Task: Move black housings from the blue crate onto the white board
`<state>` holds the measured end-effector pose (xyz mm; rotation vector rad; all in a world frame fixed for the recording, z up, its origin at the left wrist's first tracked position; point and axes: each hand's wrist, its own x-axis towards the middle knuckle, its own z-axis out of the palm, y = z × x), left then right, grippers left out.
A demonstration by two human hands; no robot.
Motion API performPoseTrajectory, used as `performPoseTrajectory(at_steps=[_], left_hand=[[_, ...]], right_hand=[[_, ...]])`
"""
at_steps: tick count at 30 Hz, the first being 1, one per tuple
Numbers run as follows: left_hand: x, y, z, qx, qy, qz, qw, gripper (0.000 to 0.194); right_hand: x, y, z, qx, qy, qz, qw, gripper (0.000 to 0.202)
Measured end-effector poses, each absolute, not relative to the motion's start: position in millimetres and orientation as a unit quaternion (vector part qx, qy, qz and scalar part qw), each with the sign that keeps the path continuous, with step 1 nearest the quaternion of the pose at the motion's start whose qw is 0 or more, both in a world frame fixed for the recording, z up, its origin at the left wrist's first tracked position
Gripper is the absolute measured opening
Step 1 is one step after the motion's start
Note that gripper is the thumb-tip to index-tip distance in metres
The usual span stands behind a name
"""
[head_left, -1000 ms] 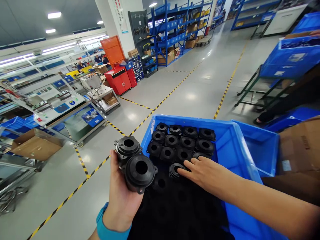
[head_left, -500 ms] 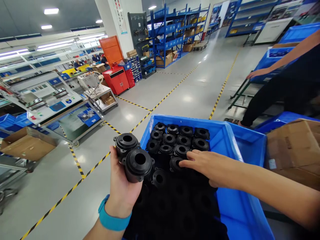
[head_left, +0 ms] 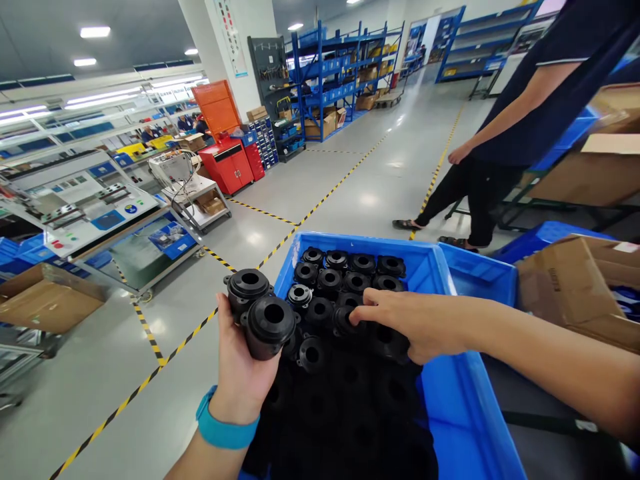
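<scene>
Two black flanged plastic housings, a front one (head_left: 260,340) and one behind it (head_left: 246,280), are in my left hand (head_left: 243,383), whose fingers are mostly hidden beneath them. The pair is raised beside the left wall of a blue bin (head_left: 365,241). My right hand (head_left: 400,320) reaches into the bin with its fingers bent onto a black housing (head_left: 344,327), a fingertip at its central hole. Around it, more upright housings (head_left: 330,279) sit in rows, and one on the left has a shinier top (head_left: 300,295). The near part of the bin is too dark to make out.
A person (head_left: 540,120) in dark clothes stands in the aisle beyond the bin. An open cardboard box (head_left: 565,287) is on the right. To the left are a wheeled workbench (head_left: 115,220) and a red cabinet (head_left: 227,163). Blue shelving (head_left: 320,80) stands farther back.
My right hand stays on the housing, its fingers slightly shifted. The left hand keeps both housings. The other person has stepped leftward into the aisle, away from the cart, and the view has shifted slightly.
</scene>
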<state>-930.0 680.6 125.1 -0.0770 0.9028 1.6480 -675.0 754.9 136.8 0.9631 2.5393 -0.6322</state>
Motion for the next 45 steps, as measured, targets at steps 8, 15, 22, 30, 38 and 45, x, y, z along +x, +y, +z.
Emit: performPoseTrajectory(at_steps=[8,15,22,30,38,45], left_hand=[[-930.3,680.1,126.4,-0.035,0.373,0.700,0.607,0.038],[-929.9,681.7,126.7,-0.039,0.385,0.704,0.595,0.037],[-930.1,681.4,126.9,-0.031,0.394,0.701,0.593,0.037],[-932.8,681.9,122.0,-0.021,0.400,0.685,0.608,0.039],[-932.8,682.8,124.5,-0.022,0.390,0.692,0.608,0.039],[-930.1,683.7,127.7,-0.030,0.417,0.691,0.590,0.041]], right_hand=[[-677.9,751.2,140.2,0.363,0.887,-0.259,0.120,0.053],[-675.6,719.0,112.1,0.424,0.877,-0.182,0.136,0.051],[-661.7,708.0,89.7,0.421,0.892,-0.075,0.149,0.039],[-646.8,711.1,67.9,0.250,0.962,0.107,0.019,0.029],[-616.5,711.2,116.2,0.331,0.925,0.021,-0.188,0.030],[-653.4,697.7,117.5,0.396,0.758,-0.483,-0.186,0.025]])
